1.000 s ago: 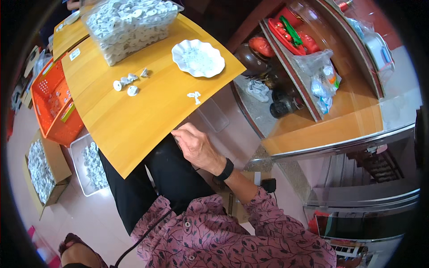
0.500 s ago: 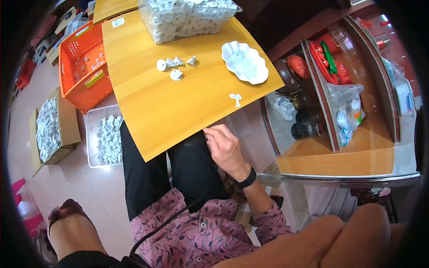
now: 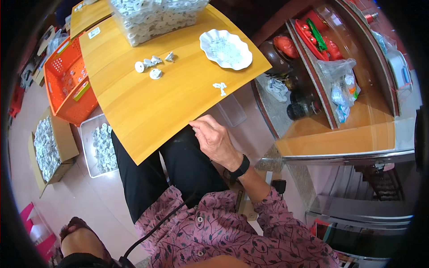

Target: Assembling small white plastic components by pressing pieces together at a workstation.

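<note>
My right hand [image 3: 213,139], with a black band on the wrist, is at the near edge of a yellow wooden tabletop [image 3: 129,111]. Its thumb and fingers are pinched together at that edge; whether anything is between them is hidden. Just beyond lies a little group of small white pieces [image 3: 220,88]. A white scalloped dish [image 3: 244,61] farther back holds small clear pieces. Left of it are several white round-based parts [image 3: 155,74]. A clear plastic box [image 3: 152,32] full of similar white parts stands at the far side. My left hand is out of view.
Left of the table stand an orange crate [image 3: 71,108], a cardboard box [image 3: 68,143] and a clear bin [image 3: 86,154], holding white parts. Shelves [image 3: 308,76] with bags are at the right. Another person's foot [image 3: 85,241], apparently, is at lower left. Unidentified skin [image 3: 219,262] shows at the bottom.
The view has shifted, so the tabletop and its contents appear farther left and higher. The large patch of skin at lower right has mostly gone. My right hand stays pinched at the table edge.
</note>
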Action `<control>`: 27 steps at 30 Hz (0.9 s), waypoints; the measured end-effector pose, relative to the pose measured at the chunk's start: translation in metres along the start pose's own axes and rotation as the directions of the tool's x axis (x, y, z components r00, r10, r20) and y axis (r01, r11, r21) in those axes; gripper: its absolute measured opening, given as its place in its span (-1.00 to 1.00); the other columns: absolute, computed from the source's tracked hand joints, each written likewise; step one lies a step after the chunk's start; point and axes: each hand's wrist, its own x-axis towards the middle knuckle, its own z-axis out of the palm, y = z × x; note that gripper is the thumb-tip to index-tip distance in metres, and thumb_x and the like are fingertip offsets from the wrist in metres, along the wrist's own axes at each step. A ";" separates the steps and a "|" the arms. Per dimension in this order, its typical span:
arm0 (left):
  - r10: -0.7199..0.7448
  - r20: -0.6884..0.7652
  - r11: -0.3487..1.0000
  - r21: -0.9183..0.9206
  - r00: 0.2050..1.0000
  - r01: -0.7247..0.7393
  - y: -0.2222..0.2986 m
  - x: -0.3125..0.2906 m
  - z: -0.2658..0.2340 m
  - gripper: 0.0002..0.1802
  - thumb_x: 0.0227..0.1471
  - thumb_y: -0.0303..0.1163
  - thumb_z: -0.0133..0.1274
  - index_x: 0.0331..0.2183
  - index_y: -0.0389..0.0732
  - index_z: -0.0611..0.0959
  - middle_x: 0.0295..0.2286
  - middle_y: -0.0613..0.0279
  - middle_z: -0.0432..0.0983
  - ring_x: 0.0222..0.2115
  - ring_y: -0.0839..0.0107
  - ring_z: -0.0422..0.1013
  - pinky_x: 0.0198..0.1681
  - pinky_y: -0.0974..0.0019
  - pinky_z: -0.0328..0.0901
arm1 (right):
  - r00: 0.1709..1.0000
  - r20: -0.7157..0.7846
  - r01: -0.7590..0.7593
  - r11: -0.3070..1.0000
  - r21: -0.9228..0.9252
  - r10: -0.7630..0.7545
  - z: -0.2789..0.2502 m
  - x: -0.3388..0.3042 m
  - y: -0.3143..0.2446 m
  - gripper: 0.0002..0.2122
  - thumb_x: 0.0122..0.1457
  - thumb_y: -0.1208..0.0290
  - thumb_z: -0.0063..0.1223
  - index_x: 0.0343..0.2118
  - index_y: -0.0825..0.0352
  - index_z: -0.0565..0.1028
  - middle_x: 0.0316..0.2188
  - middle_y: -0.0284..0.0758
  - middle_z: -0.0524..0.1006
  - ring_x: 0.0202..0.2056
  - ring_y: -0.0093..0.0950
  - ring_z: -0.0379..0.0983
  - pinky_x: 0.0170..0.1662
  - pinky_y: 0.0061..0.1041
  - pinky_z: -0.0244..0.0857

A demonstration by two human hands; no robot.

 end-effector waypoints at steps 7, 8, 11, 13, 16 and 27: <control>-0.008 0.011 0.992 0.123 1.000 0.007 -0.001 -0.013 -0.012 -0.70 0.24 -0.28 -0.11 -0.02 -0.09 0.51 -0.38 0.17 0.42 -0.42 0.26 0.41 -0.34 0.15 0.36 | 1.000 -0.003 0.006 1.000 -0.001 -0.006 0.002 -0.002 0.001 -0.78 0.07 0.77 0.03 -0.20 0.47 0.52 -0.31 -0.17 0.51 -0.37 -0.31 0.57 -0.30 -0.43 0.48; -0.006 0.002 0.989 0.145 1.000 0.006 -0.002 -0.014 -0.013 -0.70 0.25 -0.27 -0.11 -0.02 -0.09 0.51 -0.38 0.17 0.42 -0.42 0.25 0.41 -0.34 0.15 0.36 | 1.000 0.020 -0.003 1.000 -0.006 0.003 0.001 0.001 -0.001 -0.86 0.13 0.70 0.03 -0.24 0.47 0.49 -0.30 -0.15 0.48 -0.33 -0.19 0.55 -0.28 -0.34 0.48; -0.001 -0.028 0.977 0.215 1.000 0.007 -0.003 -0.017 -0.010 -0.69 0.25 -0.26 -0.11 -0.02 -0.09 0.51 -0.38 0.17 0.43 -0.41 0.25 0.41 -0.33 0.14 0.36 | 0.999 -0.012 0.051 0.999 -0.016 -0.051 0.005 0.003 -0.001 -0.81 0.10 0.76 0.02 -0.21 0.48 0.52 -0.32 -0.16 0.51 -0.39 -0.31 0.56 -0.33 -0.43 0.47; -0.001 -0.027 0.968 0.253 1.000 0.008 -0.002 -0.019 -0.012 -0.69 0.25 -0.26 -0.11 -0.02 -0.09 0.51 -0.37 0.17 0.43 -0.41 0.25 0.42 -0.32 0.14 0.37 | 1.000 -0.025 0.010 1.000 0.001 -0.010 0.005 -0.003 0.002 -0.82 0.11 0.74 0.03 -0.22 0.47 0.53 -0.32 -0.15 0.51 -0.40 -0.29 0.55 -0.33 -0.41 0.46; 0.008 -0.003 0.960 0.281 1.000 -0.006 -0.001 -0.019 -0.017 -0.69 0.25 -0.25 -0.12 -0.01 -0.09 0.51 -0.37 0.16 0.43 -0.40 0.24 0.42 -0.31 0.13 0.37 | 0.998 -0.044 0.033 0.999 -0.035 -0.035 -0.001 0.003 0.005 -0.81 0.10 0.73 0.03 -0.21 0.44 0.53 -0.33 -0.16 0.51 -0.38 -0.23 0.54 -0.33 -0.39 0.45; 0.171 -0.048 0.925 0.351 0.984 -0.143 -0.006 0.005 -0.002 -0.67 0.27 -0.22 -0.13 -0.01 -0.09 0.51 -0.34 0.15 0.44 -0.37 0.23 0.43 -0.27 0.11 0.38 | 0.998 -0.062 0.017 0.999 -0.044 -0.019 -0.001 -0.001 0.005 -0.78 0.07 0.74 0.01 -0.21 0.42 0.52 -0.32 -0.17 0.50 -0.34 -0.20 0.54 -0.32 -0.36 0.45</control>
